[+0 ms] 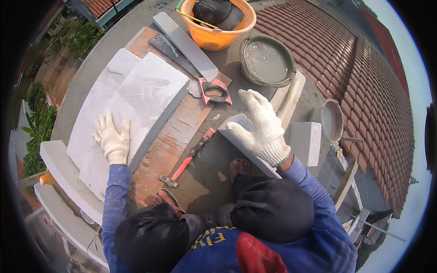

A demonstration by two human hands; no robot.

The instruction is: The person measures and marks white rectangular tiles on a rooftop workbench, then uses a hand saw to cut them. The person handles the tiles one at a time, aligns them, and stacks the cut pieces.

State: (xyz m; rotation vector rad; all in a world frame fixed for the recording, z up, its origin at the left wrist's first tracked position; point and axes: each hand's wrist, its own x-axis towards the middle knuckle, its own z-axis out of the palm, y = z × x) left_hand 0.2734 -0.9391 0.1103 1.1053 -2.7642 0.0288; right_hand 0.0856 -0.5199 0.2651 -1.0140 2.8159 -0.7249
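Note:
My gloved left hand (111,139) lies open, fingers spread, on white lightweight blocks (145,91) stacked at the left. My gloved right hand (261,129) is open, thumb and fingers apart, just over a long grey-white block (268,168); whether it touches the block is unclear, as the glove hides part of it. Between my hands a red-and-black handled hammer (193,152) lies beside a wooden board (180,129). A handsaw with a red handle (205,95) rests beyond it, near a flat grey blade-like piece (182,43).
An orange bucket (211,38) and a dark basin of grey slurry (266,63) stand ahead. A smaller bucket (332,120) and upright block (305,143) sit right. The concrete ledge (77,95) has a drop to the left; tiled roofing (327,50) slopes at right. My feet are below.

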